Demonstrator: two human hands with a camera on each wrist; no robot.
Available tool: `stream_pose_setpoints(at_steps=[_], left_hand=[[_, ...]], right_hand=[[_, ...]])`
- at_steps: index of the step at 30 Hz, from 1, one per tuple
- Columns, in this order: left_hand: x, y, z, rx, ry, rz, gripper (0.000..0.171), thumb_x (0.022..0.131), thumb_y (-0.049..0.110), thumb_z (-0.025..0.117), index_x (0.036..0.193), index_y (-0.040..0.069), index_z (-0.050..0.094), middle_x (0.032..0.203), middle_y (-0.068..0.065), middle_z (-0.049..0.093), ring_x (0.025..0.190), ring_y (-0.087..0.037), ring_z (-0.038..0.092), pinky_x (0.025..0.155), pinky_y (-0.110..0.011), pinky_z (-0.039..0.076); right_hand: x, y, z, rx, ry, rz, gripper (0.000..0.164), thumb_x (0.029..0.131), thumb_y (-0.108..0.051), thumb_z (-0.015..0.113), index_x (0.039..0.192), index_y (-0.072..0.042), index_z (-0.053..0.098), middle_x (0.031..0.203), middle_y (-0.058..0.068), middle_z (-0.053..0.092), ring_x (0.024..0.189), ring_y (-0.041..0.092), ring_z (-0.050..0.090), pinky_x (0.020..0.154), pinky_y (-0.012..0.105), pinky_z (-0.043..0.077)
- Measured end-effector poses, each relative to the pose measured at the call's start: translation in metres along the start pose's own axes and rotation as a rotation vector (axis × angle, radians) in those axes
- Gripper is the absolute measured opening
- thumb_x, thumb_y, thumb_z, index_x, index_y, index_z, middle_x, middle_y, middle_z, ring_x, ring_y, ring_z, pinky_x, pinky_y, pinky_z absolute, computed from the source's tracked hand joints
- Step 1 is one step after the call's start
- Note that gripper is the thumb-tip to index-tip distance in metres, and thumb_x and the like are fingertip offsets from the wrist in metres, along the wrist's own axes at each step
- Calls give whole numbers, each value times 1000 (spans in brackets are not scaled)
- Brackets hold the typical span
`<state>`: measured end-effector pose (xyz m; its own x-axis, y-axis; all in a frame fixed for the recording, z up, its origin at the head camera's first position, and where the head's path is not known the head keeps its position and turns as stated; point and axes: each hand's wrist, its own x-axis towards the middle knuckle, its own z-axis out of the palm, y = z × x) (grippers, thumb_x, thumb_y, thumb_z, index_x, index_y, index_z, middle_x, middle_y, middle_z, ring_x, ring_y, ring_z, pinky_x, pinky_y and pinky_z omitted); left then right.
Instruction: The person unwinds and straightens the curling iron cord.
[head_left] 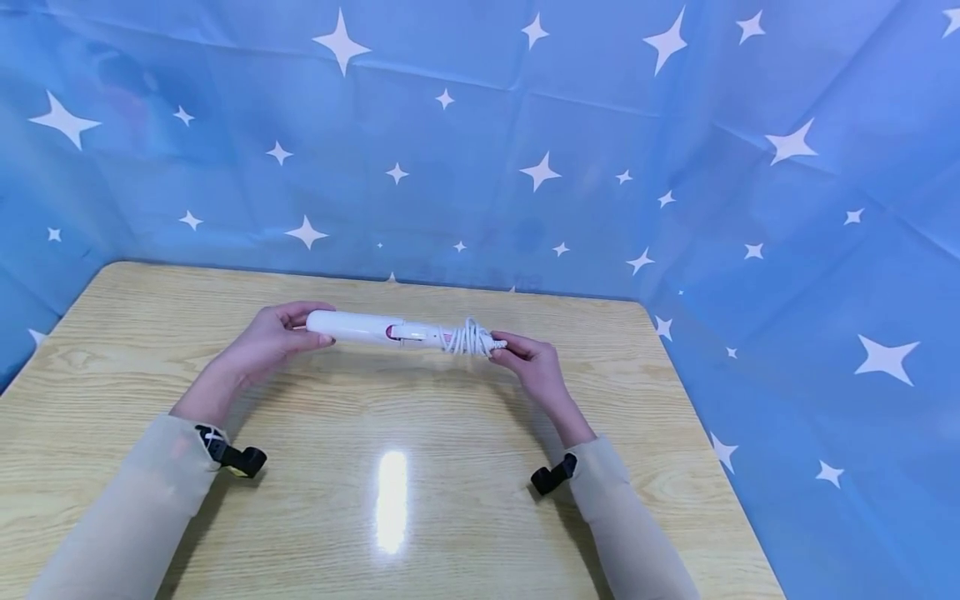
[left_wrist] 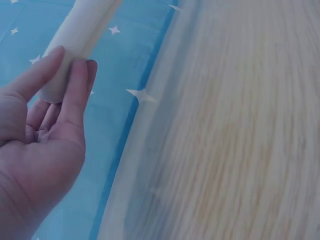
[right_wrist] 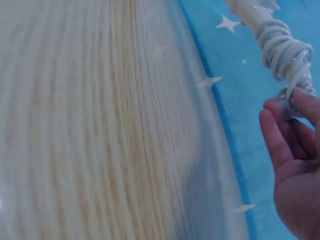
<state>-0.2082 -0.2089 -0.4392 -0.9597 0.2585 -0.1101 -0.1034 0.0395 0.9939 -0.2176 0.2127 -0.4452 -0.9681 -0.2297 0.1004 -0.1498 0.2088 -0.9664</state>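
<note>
Pale beige sleeves (head_left: pixel 123 521), small black wrist cameras (head_left: pixel 246 460) near both cuffs (head_left: pixel 180 442)

One left hand (head_left: pixel 268 337) and one right hand (head_left: pixel 534 367) make two in all, along with two sleeves (head_left: pixel 127 517) and two black wrist devices (head_left: pixel 238 458). There is one white appliance (head_left: pixel 356 326), one cord (head_left: pixel 470 339) and one table (head_left: pixel 315 517). White stars (head_left: pixel 886 359) number well over twenty (a few are mere specks, so an exact total is hard).
</note>
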Motion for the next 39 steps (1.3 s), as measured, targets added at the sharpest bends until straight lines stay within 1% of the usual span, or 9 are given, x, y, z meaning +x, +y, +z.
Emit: stream_pose_setpoints(at_steps=[3, 7, 15, 19, 23, 27, 30, 33, 39], left_hand=[[-1, 2, 2, -125, -28, -1, 45, 91, -1, 76, 133, 9, 63, 129, -10, 55, 111, -17, 61, 97, -27, 59], [-3, 5, 4, -202, -57, 3, 41, 91, -6, 74, 127, 15, 68, 132, -14, 49, 111, -20, 63, 99, -31, 58], [-7, 5, 8, -265, -121, -4, 47, 93, -10, 69, 138, 3, 62, 137, -20, 42, 107, -23, 70, 96, -29, 60], [-8, 7, 10, -302, -119, -10, 51, 93, -11, 68, 142, -4, 54, 139, -21, 39, 106, -25, 71, 97, -31, 59], [-8, 9, 12, -354, -95, -24, 46, 94, -10, 68, 138, -4, 59, 140, -21, 36, 103, -28, 73, 97, -33, 59], [-8, 9, 12, -413, -82, -8, 37, 94, -13, 66, 129, -3, 66, 139, -20, 34, 100, -32, 74, 96, -35, 59], [-10, 9, 12, -455, -86, 22, 33, 94, -15, 64, 123, -1, 71, 137, -20, 34, 99, -33, 74, 94, -37, 61], [-10, 8, 13, -505, -89, 53, 34, 93, -18, 61, 115, 4, 75, 135, -20, 34, 101, -32, 72, 92, -38, 61], [-11, 5, 12, -579, -82, 77, 35, 93, -21, 57, 112, 3, 74, 135, -22, 33, 104, -32, 70, 95, -39, 60]], right_hand=[[-3, -4, -1, -22, 16, -18, 33, 98, -6, 70, 130, 1, 68, 121, 22, 70, 100, 15, 72, 90, 31, 63], [-6, -9, 0, -48, 45, -48, 32, 97, -6, 72, 128, 0, 70, 119, 21, 72, 100, 15, 72, 88, 28, 63], [-10, -13, 6, -77, 103, -138, 30, 96, -1, 70, 125, 3, 70, 110, 23, 73, 84, 15, 75, 84, 25, 63], [-10, -15, 12, -131, 149, -219, 28, 94, 7, 69, 121, 8, 70, 105, 25, 73, 81, 29, 76, 79, 24, 64], [-16, -32, 20, -216, 178, -350, 19, 92, 13, 68, 111, 13, 70, 97, 28, 73, 78, 41, 74, 74, 25, 65], [-21, -44, 25, -290, 189, -440, 14, 90, 15, 69, 104, 15, 70, 93, 27, 74, 77, 40, 74, 70, 22, 65], [-22, -46, 24, -306, 186, -438, 18, 88, 13, 72, 106, 13, 72, 95, 25, 74, 79, 40, 73, 69, 16, 62], [-18, -32, 20, -274, 165, -388, 24, 89, 7, 75, 113, 7, 74, 97, 21, 75, 83, 34, 74, 72, 18, 62], [-11, -16, 11, -17, 58, -264, 40, 98, 2, 67, 137, 6, 59, 124, 27, 67, 96, 13, 71, 83, 25, 63]])
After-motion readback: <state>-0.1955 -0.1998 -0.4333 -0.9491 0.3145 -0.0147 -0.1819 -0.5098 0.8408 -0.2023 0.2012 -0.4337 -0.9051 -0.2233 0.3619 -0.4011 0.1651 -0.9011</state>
